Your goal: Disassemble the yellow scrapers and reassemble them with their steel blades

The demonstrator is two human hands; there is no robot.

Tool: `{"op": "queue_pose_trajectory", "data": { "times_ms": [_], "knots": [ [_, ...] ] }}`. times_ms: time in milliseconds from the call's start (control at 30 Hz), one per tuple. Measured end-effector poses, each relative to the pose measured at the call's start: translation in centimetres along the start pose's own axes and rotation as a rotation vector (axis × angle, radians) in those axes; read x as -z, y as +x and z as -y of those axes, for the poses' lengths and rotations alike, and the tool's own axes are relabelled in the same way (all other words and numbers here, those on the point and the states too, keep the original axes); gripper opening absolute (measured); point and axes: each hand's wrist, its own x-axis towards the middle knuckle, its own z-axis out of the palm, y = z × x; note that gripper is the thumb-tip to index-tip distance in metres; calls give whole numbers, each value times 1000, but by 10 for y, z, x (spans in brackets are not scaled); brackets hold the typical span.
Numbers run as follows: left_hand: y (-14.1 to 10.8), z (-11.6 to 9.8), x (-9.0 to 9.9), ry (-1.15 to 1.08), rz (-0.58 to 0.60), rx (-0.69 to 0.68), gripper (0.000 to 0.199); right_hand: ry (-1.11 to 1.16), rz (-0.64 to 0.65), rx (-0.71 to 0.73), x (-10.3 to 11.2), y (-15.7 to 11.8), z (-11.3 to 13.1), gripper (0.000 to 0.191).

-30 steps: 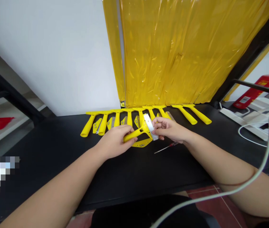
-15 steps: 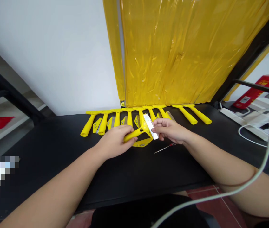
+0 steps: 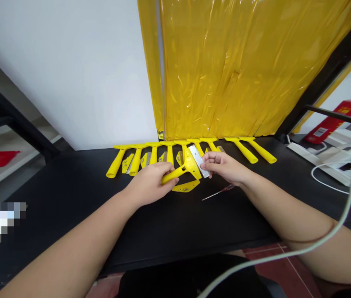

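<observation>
My left hand [image 3: 152,182] is closed around the handle of a yellow scraper [image 3: 189,164], whose wide head points up and to the right. A silver metal plate [image 3: 198,159] lies along the edge of that head. The fingers of my right hand [image 3: 222,167] pinch this plate at its right side. Just below the scraper head, a loose yellow plate with screws [image 3: 186,186] rests on the black table [image 3: 169,223]. A screwdriver [image 3: 217,193] with a red handle lies under my right hand.
Several yellow handles [image 3: 135,161] stand in a row along the back of the table, with small yellow plates between them. At the right are a red bottle [image 3: 333,120] and white power strips [image 3: 321,159]. A pale cable [image 3: 290,253] crosses before my right forearm.
The silver plate has shifted slightly up and right with my right hand, and the scraper head has turned so more of its yellow face shows. My left hand keeps its hold.
</observation>
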Motion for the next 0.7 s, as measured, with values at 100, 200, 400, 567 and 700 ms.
{"op": "queue_pose_trajectory", "data": {
  "times_ms": [100,200,400,567,700],
  "knots": [
    [0,1,0,-1,-13,0,19,51,11,29,4,-2,4,30],
    [0,1,1,-6,-17,-5,19,72,26,37,8,-5,10,35],
    [0,2,0,2,-25,-6,17,148,-15,125,12,-12,25,34],
    [0,2,0,21,12,-31,19,198,-34,103,11,-11,22,38],
    [-1,-4,3,0,116,-89,19,117,19,47,6,-5,11,41]
  ]
}}
